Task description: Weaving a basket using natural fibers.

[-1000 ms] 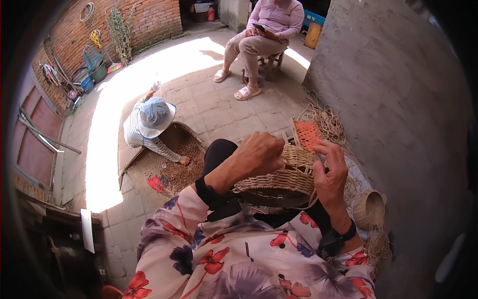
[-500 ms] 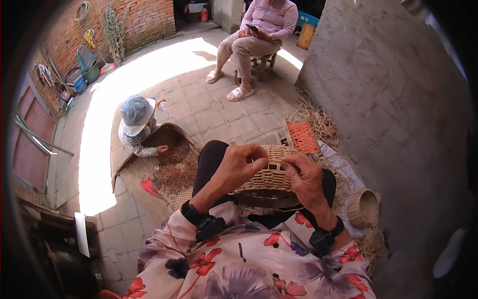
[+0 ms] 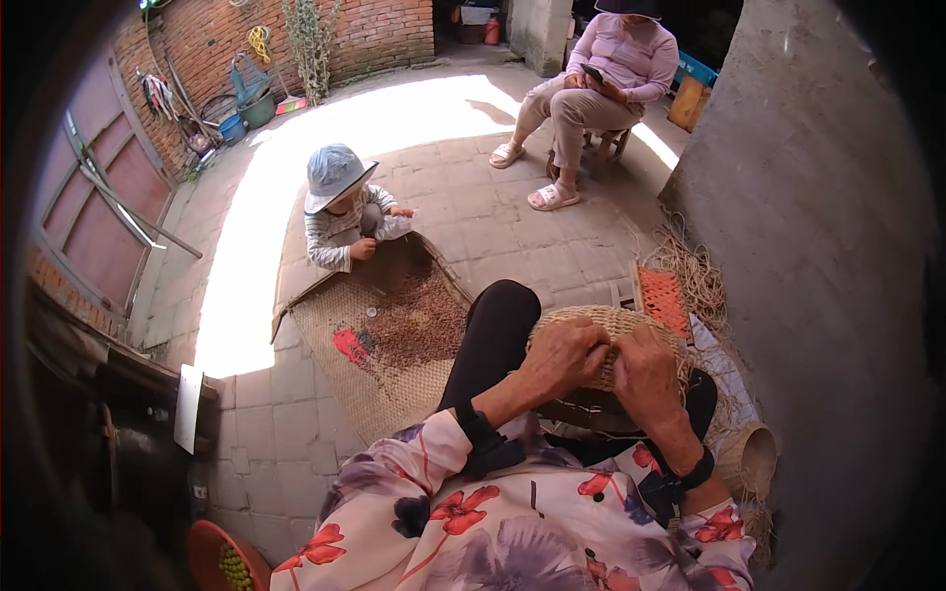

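Note:
A round basket [image 3: 613,321] woven from straw-coloured cord rests on my lap, its dark hollow side toward me. On the weave facing me, my left hand [image 3: 570,357] has its fingers bent and pinched together. What sits between those fingertips is hidden. Close against it, my right hand [image 3: 645,372] is closed at the same spot, thumb and fingers pressed to the basket. The hands cover part of the weave between them.
Left of my knee lies a woven mat [image 3: 370,394] with brown bits, where a small child [image 3: 340,202] crouches. Ahead, a seated person [image 3: 616,69] holds a phone. Loose cord [image 3: 690,271], an orange woven seat [image 3: 663,298] and a small basket [image 3: 746,461] lie along the right wall.
My view has swung left, so the scene sits farther right. My hands have drawn closer together over the basket. The child has lifted the head and drawn the hand back from the brown bits.

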Motion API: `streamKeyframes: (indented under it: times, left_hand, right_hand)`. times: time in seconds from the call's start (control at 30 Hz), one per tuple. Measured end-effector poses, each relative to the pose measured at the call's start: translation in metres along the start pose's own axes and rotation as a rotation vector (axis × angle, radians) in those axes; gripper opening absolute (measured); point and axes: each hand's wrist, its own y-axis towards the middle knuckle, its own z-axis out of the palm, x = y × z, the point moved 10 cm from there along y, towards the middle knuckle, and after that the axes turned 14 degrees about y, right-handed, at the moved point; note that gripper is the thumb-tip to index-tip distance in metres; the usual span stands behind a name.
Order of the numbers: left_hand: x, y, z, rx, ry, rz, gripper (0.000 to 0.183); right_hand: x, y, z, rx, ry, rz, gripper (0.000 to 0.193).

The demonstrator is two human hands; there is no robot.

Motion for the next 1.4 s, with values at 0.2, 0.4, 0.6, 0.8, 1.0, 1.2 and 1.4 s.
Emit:
streamKeyframes:
  times: [0.2,0.4,0.6,0.8,1.0,1.2,1.4]
  left_hand:
    - [0.002,-0.010,-0.002,-0.044,0.065,0.024,0.014]
    - [-0.007,-0.015,-0.007,-0.136,0.032,0.055,0.013]
    - [-0.002,-0.016,0.002,-0.069,0.047,0.054,0.014]
    - [-0.007,0.000,0.004,0.076,0.079,0.184,0.011]
    - [-0.014,0.015,0.009,0.218,0.281,0.327,0.007]
    - [-0.010,0.020,0.015,0.261,0.274,0.347,0.007]
    - [-0.005,0.022,0.009,0.274,0.190,0.281,0.012]
  right_hand:
    - [0.011,0.001,0.000,-0.080,-0.041,-0.045,0.017]
    - [-0.008,-0.006,0.008,-0.089,-0.039,0.144,0.015]
    - [-0.036,-0.007,0.007,-0.095,0.283,0.311,0.018]
    - [-0.056,-0.012,0.028,0.071,1.062,0.814,0.025]
    - [-0.057,-0.015,0.032,0.023,1.134,0.848,0.029]
    - [-0.056,-0.017,0.031,-0.041,1.169,0.866,0.033]
    - [-0.052,-0.024,0.033,0.035,1.120,0.814,0.034]
